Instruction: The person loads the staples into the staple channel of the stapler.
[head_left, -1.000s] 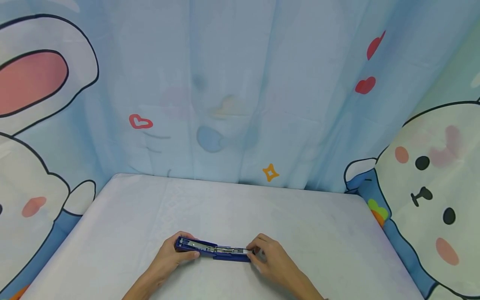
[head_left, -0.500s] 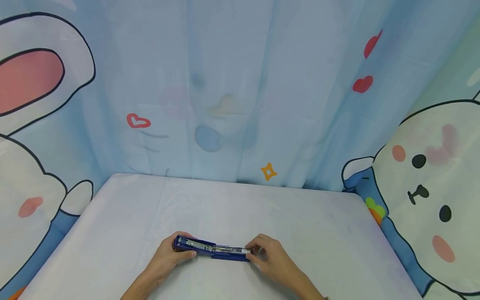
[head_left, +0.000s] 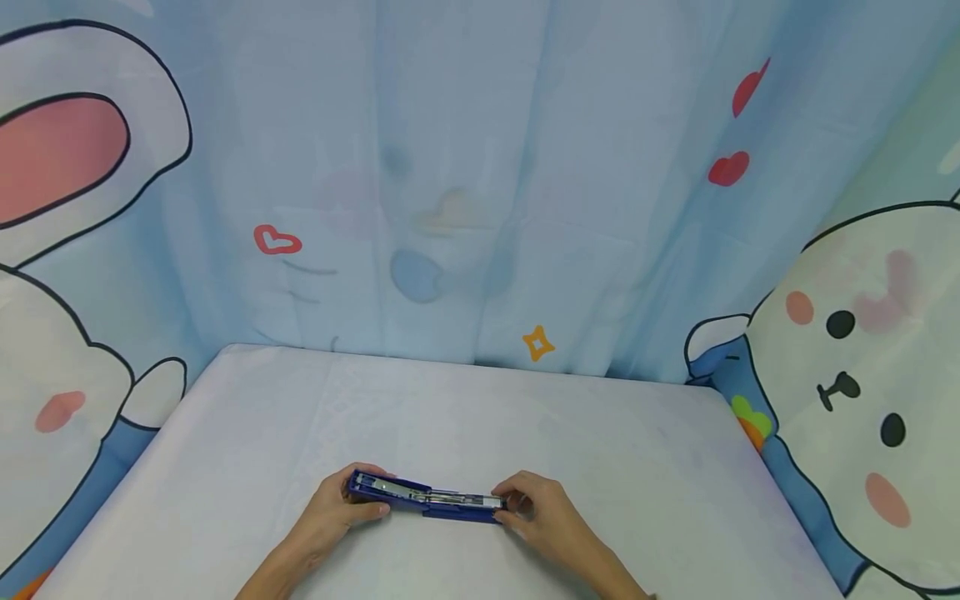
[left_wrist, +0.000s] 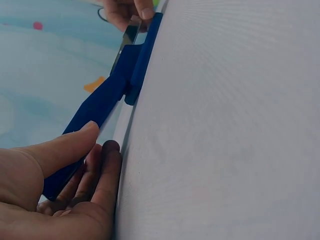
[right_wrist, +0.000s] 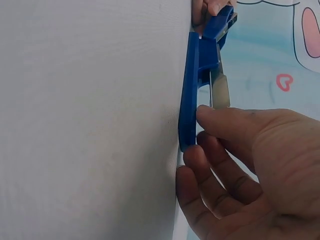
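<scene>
head: above, forward-down, farthest | left wrist: close, rightward | right wrist: close, leftward | wrist views share: stapler (left_wrist: pixel 100 102)

A deep blue stapler (head_left: pixel 426 498) lies opened out on the white worktop (head_left: pixel 600 450), about midway between the left and right edges and well apart from the far edge, its length roughly parallel to that edge. The base (right_wrist: pixel 189 90) rests along the worktop towards the right edge. The cover (left_wrist: pixel 100 105) is swung back towards the left edge, its outer end raised off the surface, its metal-lined inside facing up. The left grip (head_left: pixel 330 504) holds that end, thumb along the side. Above the base runs the silvery metal magazine (head_left: pixel 465 500), exposed, paler at its right end, with a gap beneath it. The right grip (head_left: pixel 543 512) pinches the base's free end.
</scene>
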